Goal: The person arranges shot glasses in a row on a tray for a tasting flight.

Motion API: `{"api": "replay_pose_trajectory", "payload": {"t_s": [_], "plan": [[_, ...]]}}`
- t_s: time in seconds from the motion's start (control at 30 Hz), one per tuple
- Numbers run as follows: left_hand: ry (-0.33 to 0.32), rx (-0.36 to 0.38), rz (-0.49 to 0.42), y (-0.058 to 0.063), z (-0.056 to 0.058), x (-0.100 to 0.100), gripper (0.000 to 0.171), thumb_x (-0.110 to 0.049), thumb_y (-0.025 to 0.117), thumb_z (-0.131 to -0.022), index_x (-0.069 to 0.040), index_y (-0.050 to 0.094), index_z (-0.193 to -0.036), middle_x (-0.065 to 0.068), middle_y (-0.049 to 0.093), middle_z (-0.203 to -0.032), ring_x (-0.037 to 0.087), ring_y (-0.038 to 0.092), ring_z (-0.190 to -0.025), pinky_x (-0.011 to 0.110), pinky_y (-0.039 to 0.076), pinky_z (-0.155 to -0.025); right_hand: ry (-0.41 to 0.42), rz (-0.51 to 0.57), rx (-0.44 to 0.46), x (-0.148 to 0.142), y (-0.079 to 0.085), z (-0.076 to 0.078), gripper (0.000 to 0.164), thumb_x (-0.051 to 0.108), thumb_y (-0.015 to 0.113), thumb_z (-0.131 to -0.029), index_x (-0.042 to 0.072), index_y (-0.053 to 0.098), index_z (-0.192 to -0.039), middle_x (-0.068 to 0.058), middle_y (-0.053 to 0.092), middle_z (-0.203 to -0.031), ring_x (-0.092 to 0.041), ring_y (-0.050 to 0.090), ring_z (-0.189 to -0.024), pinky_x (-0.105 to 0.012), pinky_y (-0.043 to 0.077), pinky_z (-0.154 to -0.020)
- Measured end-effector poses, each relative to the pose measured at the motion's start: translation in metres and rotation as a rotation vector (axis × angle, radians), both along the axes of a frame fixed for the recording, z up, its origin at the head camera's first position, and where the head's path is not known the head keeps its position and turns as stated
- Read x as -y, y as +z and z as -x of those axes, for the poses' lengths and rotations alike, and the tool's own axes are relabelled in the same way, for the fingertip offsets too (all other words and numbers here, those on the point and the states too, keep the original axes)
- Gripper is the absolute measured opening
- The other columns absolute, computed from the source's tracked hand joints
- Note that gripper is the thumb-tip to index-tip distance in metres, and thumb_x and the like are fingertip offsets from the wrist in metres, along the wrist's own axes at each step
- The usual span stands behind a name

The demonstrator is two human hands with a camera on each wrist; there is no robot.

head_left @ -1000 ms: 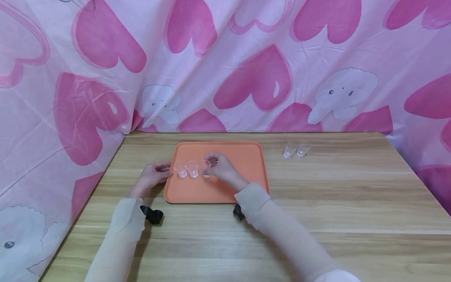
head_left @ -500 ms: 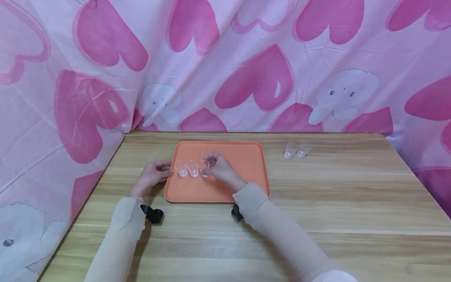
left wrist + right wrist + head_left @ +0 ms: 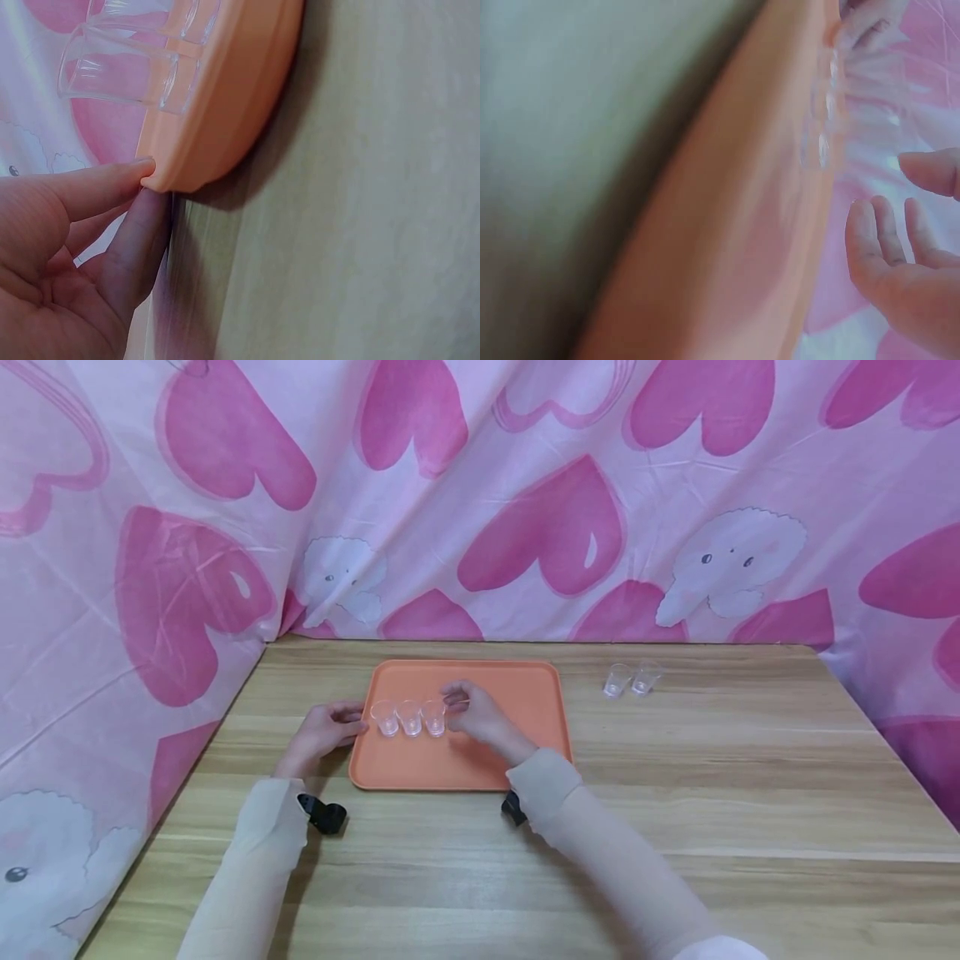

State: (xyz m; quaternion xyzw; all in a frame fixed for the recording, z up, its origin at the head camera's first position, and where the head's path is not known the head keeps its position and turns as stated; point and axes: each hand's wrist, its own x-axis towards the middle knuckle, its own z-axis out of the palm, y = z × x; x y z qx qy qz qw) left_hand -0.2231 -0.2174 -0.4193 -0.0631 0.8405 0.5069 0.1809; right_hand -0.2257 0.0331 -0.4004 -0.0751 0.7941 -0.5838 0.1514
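Note:
Three small clear plastic cups stand upright in a row on the orange tray (image 3: 457, 770): a left cup (image 3: 386, 722), a middle cup (image 3: 410, 721) and a right cup (image 3: 434, 722). At the tray's left end, my left hand (image 3: 318, 739) pinches the rim; the left wrist view shows its thumb and a finger meeting at the tray edge (image 3: 217, 120). Just right of the right cup is my right hand (image 3: 482, 717), over the tray and holding nothing. Its fingers (image 3: 864, 244) are spread apart from the thumb in the right wrist view.
Two more clear cups, a nearer-left one (image 3: 617, 681) and one beside it (image 3: 646, 679), stand on the wooden table (image 3: 712, 760) to the right of the tray. A pink heart-patterned cloth (image 3: 540, 535) hangs behind and along the left side.
My right hand has let go of the right cup and moved slightly to the right. That cup stays in the row. The left hand keeps its place on the tray rim.

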Motion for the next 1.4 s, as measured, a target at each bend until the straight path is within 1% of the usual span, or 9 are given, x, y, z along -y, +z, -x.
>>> {"api": "replay_pose_trajectory", "payload": {"t_s": [0.17,0.3,0.47,0.63,0.8,0.9,1.03,1.23,1.4], "plan": [[0.005,0.007,0.016,0.0,0.0,0.001,0.049,-0.014,0.054,-0.097,0.002,0.041,-0.142,0.024,0.051,-0.134,0.011,0.061,-0.102,0.032,0.053,-0.098,-0.008,-0.007,-0.008,-0.03,0.013,0.004,0.048,-0.01,0.057,-0.084,-0.007,0.046,-0.131,-0.026,0.052,-0.132,-0.037,0.051,-0.123,-0.041,0.049,-0.102],[0.012,0.015,0.017,0.0,0.001,0.0,0.049,-0.014,0.054,-0.097,0.001,0.041,-0.142,0.023,0.051,-0.135,0.011,0.06,-0.102,0.031,0.053,-0.097,-0.061,0.02,-0.045,-0.058,0.024,0.008,0.048,-0.008,0.057,-0.086,-0.008,0.045,-0.132,-0.03,0.05,-0.133,-0.04,0.049,-0.125,-0.043,0.046,-0.106],[0.003,0.007,0.016,-0.001,0.001,0.001,0.049,-0.013,0.054,-0.097,0.002,0.041,-0.142,0.024,0.051,-0.135,0.013,0.061,-0.104,0.032,0.052,-0.098,-0.171,0.081,-0.102,-0.091,0.036,0.016,0.047,-0.009,0.056,-0.086,-0.011,0.043,-0.131,-0.028,0.053,-0.127,-0.042,0.05,-0.123,-0.031,0.052,-0.098],[-0.004,0.004,0.013,0.0,-0.001,0.001,0.05,-0.014,0.054,-0.097,0.003,0.04,-0.142,0.025,0.051,-0.134,0.013,0.061,-0.103,0.032,0.053,-0.097,-0.261,0.061,-0.123,-0.129,0.05,0.023,0.05,-0.004,0.057,-0.088,-0.009,0.041,-0.135,0.0,0.057,-0.108,-0.014,0.057,-0.105,-0.01,0.05,-0.084],[-0.004,-0.004,0.004,0.001,-0.001,0.0,0.05,-0.012,0.055,-0.097,0.003,0.04,-0.142,0.024,0.053,-0.131,0.008,0.061,-0.097,0.027,0.055,-0.092,-0.315,0.051,-0.165,-0.165,0.061,0.023,0.043,0.0,0.056,-0.091,-0.004,0.044,-0.133,0.012,0.053,-0.1,0.0,0.053,-0.096,-0.005,0.049,-0.081],[0.002,-0.005,0.001,0.001,-0.001,-0.001,0.049,-0.011,0.055,-0.097,0.003,0.041,-0.141,0.024,0.053,-0.131,0.01,0.061,-0.099,0.027,0.055,-0.093,-0.354,0.043,-0.181,-0.185,0.064,0.022,0.03,0.002,0.057,-0.092,0.014,0.052,-0.119,0.017,0.053,-0.099,0.004,0.053,-0.095,-0.004,0.048,-0.081],[0.002,-0.006,-0.008,0.002,-0.001,-0.001,0.049,-0.012,0.056,-0.096,0.003,0.043,-0.14,0.024,0.054,-0.129,0.014,0.061,-0.102,0.03,0.055,-0.095,-0.406,0.011,-0.182,-0.21,0.064,0.019,0.029,0.006,0.057,-0.093,0.032,0.049,-0.104,0.021,0.052,-0.099,0.005,0.052,-0.096,-0.003,0.047,-0.08],[-0.007,-0.025,-0.022,0.004,-0.003,-0.001,0.05,-0.013,0.059,-0.094,0.005,0.044,-0.138,0.022,0.057,-0.122,0.012,0.062,-0.096,0.029,0.056,-0.091,-0.447,-0.073,-0.163,-0.236,0.059,0.014,0.025,0.014,0.056,-0.095,0.025,0.049,-0.117,0.022,0.049,-0.102,0.008,0.048,-0.096,-0.002,0.045,-0.081],[-0.01,-0.022,-0.001,0.001,-0.002,-0.001,0.049,-0.011,0.056,-0.096,0.004,0.042,-0.14,0.025,0.053,-0.129,0.011,0.061,-0.098,0.028,0.055,-0.092,-0.478,-0.055,-0.163,-0.249,0.05,0.011,0.022,0.012,0.057,-0.094,0.031,0.05,-0.103,0.022,0.051,-0.095,0.009,0.049,-0.091,-0.001,0.044,-0.077]]}}
